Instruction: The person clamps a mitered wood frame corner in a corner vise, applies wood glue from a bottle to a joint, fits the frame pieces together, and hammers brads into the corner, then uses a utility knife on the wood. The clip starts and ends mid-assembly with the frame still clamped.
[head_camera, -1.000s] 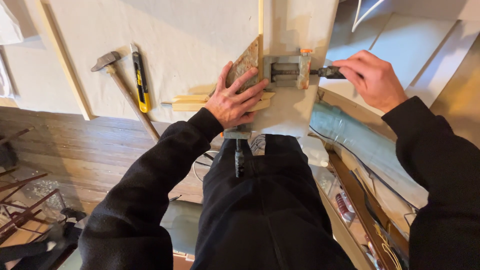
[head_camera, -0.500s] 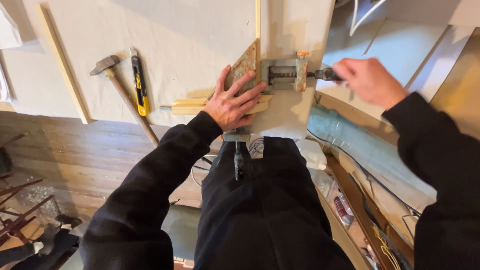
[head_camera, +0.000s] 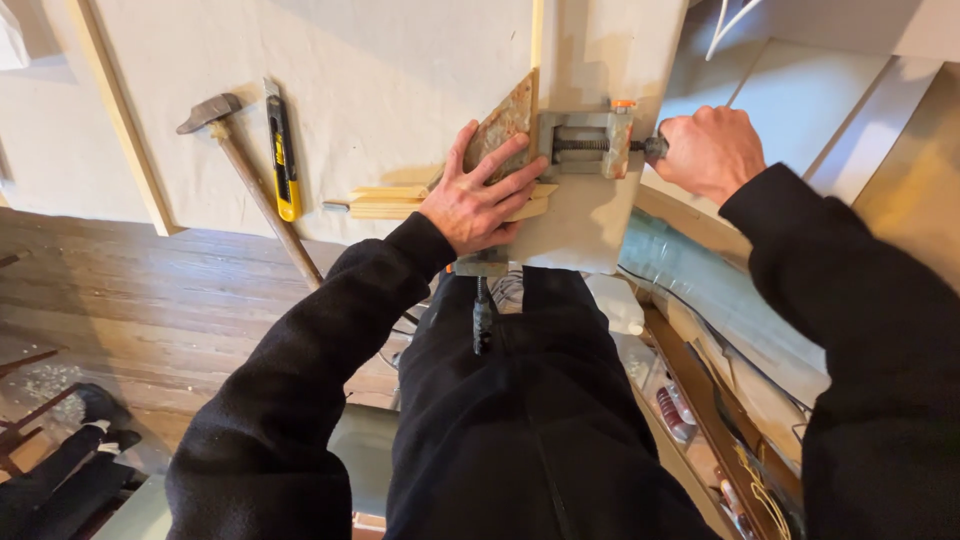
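left hand (head_camera: 480, 205): flat, fingers spread, pressing pale wooden strips (head_camera: 395, 202) onto the desk (head_camera: 400, 70)
right hand (head_camera: 712, 152): fist closed round grey metal vise's (head_camera: 585, 145) handle, just right of the strips

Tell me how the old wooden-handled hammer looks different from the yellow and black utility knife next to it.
The old wooden-handled hammer is longer than the yellow and black utility knife, and its handle sticks out past the edge of the pale work board, while the knife lies wholly on the board. The hammer is dull brown with a rusty-looking head; the knife is bright yellow. Both lie flat, untouched, beyond the left hand.
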